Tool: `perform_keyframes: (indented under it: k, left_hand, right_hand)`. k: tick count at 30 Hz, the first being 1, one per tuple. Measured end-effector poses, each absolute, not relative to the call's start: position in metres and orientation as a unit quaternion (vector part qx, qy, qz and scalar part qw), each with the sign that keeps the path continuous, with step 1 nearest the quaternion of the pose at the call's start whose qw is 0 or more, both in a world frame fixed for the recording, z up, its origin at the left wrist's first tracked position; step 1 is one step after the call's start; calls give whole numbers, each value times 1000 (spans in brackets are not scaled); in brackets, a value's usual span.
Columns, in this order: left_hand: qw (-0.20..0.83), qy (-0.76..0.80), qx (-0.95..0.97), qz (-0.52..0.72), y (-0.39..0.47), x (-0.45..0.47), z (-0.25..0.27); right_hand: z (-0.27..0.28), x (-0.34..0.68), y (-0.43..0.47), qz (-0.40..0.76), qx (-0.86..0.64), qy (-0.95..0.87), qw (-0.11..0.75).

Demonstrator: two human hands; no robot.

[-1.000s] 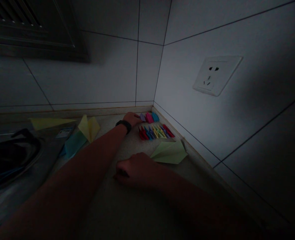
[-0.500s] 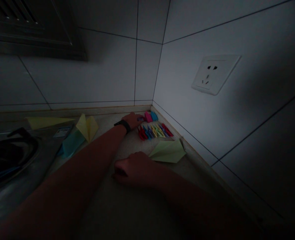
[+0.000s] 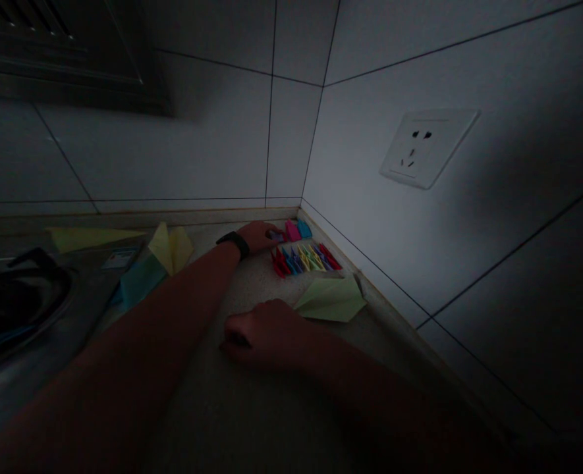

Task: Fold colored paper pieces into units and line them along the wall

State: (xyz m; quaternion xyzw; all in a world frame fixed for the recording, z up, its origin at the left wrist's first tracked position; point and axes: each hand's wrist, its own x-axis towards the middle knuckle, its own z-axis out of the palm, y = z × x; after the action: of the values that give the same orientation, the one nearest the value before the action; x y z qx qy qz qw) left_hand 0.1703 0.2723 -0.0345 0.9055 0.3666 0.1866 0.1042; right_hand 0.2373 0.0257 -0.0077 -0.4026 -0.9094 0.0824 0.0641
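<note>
My left hand (image 3: 257, 236), with a black band on its wrist, reaches to the back corner of the counter. Its fingers are curled at a small purplish and red object (image 3: 277, 236), partly hidden and too dark to name. Right beside it are a pink block-like piece (image 3: 292, 230) and a blue one (image 3: 304, 228). In front of these lies a row of several coloured clothespins (image 3: 305, 258). My right hand (image 3: 266, 334) rests on the counter in a loose fist; nothing shows in its dark hollow. A pale green folded paper (image 3: 331, 299) lies just beyond it.
Yellow folded paper (image 3: 171, 249) and blue folded paper (image 3: 141, 280) lie left of my left forearm. A flat yellow paper (image 3: 91, 238) is farther back. A dark stove burner (image 3: 66, 280) is at the left. White tiled walls meet behind the counter, with a socket (image 3: 427, 148) on the right.
My left hand has drawn back slightly to the left, away from the pink piece. The right hand and the clothespin row have hardly moved. The view has shifted a little.
</note>
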Motion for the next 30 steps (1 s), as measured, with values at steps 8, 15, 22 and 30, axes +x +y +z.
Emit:
perform_keyframes:
  k: [8,15,22,30]
  left_hand:
    - [126,392,886,213,273,174,-39]
    - [152,404,872,232,274,177,-41]
    - [161,414,863,240,280,176,-41]
    - [160,420,860,242,282,175,-42]
  right_hand:
    - [-10,237,26,68,-409,-908,61]
    - [-9,238,25,67,-401,-911,64]
    - [-9,237,25,66,-403,-911,56]
    - [-3,236,23,78,-418,-904,46]
